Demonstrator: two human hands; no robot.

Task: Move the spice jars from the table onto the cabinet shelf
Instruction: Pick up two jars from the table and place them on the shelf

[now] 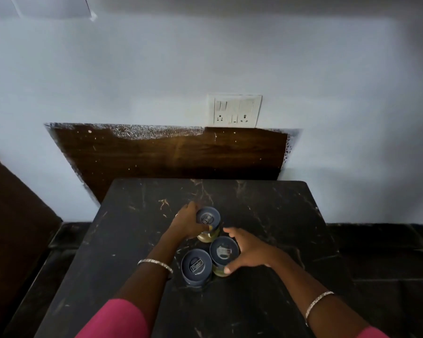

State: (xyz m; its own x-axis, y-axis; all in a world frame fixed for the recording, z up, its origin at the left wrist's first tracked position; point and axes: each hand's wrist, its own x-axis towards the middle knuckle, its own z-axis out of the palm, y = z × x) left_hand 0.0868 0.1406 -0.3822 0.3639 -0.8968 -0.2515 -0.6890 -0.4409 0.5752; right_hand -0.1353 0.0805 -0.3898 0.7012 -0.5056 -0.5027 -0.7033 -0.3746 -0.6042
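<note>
Three spice jars with dark blue lids stand close together on the black marble table [266, 211]. My left hand [186, 224] is wrapped around the far jar [208, 217], whose yellowish glass body shows below the lid. My right hand [248, 252] curls around the right jar [224, 251], thumb on the near side and fingers on the far side. The near-left jar [196, 264] stands untouched between my arms. No cabinet shelf is visible.
A white wall with a switch and socket plate [234, 111] rises behind the table. A dark wooden panel [169, 154] leans along the wall's base. Dark brown furniture [12, 203] stands at the left. The floor is black.
</note>
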